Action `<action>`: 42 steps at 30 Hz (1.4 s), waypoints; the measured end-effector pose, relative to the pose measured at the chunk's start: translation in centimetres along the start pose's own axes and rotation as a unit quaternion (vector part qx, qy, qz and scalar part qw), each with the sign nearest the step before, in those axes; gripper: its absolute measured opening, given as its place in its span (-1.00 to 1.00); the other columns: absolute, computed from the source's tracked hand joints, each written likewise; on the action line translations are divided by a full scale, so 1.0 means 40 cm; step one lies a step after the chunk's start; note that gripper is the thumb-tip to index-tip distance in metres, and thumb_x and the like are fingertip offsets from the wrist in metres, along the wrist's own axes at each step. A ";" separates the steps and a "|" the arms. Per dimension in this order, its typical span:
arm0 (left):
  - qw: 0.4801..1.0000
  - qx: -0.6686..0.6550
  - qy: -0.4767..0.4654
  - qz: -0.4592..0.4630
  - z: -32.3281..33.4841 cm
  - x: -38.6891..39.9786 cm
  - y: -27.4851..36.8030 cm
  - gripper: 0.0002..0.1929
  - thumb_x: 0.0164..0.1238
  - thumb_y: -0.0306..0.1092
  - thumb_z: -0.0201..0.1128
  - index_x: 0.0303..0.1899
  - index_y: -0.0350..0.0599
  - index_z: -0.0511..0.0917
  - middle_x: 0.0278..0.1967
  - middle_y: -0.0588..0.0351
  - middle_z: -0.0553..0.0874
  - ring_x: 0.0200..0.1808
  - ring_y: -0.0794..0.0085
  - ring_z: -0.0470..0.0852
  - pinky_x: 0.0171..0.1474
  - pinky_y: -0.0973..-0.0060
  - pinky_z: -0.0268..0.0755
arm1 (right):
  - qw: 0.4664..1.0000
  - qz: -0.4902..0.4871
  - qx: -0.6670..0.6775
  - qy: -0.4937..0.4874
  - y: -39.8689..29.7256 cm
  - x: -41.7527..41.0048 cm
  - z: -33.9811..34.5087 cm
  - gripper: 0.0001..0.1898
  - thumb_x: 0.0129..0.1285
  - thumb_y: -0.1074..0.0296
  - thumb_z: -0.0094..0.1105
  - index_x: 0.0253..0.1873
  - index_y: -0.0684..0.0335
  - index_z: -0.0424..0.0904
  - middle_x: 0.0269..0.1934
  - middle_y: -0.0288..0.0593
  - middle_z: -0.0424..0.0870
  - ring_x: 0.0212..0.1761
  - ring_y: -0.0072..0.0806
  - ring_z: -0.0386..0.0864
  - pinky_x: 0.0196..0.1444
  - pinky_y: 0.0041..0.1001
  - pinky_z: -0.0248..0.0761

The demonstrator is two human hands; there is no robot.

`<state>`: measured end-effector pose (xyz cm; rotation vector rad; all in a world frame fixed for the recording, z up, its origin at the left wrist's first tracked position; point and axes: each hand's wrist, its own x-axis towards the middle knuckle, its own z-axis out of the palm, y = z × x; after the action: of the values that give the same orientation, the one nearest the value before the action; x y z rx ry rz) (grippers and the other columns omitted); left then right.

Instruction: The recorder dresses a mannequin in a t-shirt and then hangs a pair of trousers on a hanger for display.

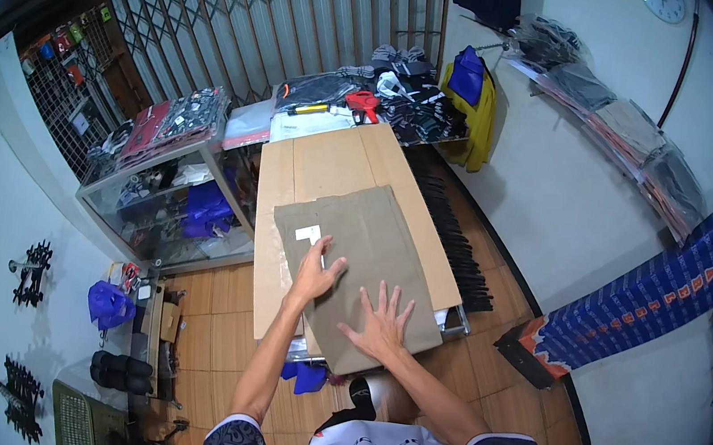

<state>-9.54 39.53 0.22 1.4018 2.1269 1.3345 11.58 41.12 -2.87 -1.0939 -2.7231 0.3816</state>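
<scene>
A folded khaki cloth garment (367, 244), likely trousers, lies flat on a cardboard sheet (331, 158) that covers a table. Its near end reaches over the table's near edge. A white tag (308, 234) rests on the cloth at the upper left. My left hand (316, 274) is over the garment's left side, just below the tag, with thumb and index finger apart. Spread wide, my right hand (378, 323) lies palm down on the lower right part of the cloth, holding nothing.
Beyond the cardboard are a red tape dispenser (362, 106), a yellow cutter knife (310, 109) and piled clothes (418, 109). A glass display case (176, 205) stands left. Black hangers (455, 242) line the table's right side. A blue printed column (642, 307) leans at right.
</scene>
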 end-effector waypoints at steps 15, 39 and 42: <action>0.955 0.196 0.015 -0.221 0.055 0.438 -0.221 -0.12 0.09 -0.26 0.48 0.43 -0.26 0.20 0.35 -0.28 0.45 0.35 -0.11 0.43 0.40 0.09 0.29 | 1.000 0.010 0.002 0.012 -0.004 0.018 -0.016 -0.06 0.18 -0.43 0.11 0.55 0.02 0.17 0.56 0.23 -0.04 0.59 0.29 -0.17 0.39 0.49 -0.29; 0.905 -0.256 -0.269 -0.206 0.012 -0.463 0.213 -0.43 0.44 -0.22 0.32 0.33 -0.35 0.39 -0.26 0.35 0.64 -0.40 0.78 0.40 -0.34 0.73 0.31 | 0.498 0.107 0.852 -0.120 0.306 -0.247 -0.104 -0.25 0.44 -0.20 -0.04 0.41 0.42 0.31 0.22 0.06 0.58 0.11 -0.24 0.66 0.23 -0.29 0.48; 0.889 -0.271 -0.312 -0.197 0.061 -0.620 0.268 -0.45 0.49 -0.25 0.27 0.36 -0.34 0.35 0.05 0.24 0.67 -0.15 0.72 0.54 -0.05 0.68 0.43 | 0.595 0.134 0.762 -0.218 0.351 -0.404 -0.104 -0.47 0.36 0.23 0.20 0.32 0.44 0.41 0.13 -0.07 0.65 0.09 -0.40 0.64 0.22 -0.45 0.44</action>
<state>10.66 21.46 1.31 0.9236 1.3644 1.0119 33.32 40.29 -4.35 -0.7147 -1.2222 2.5382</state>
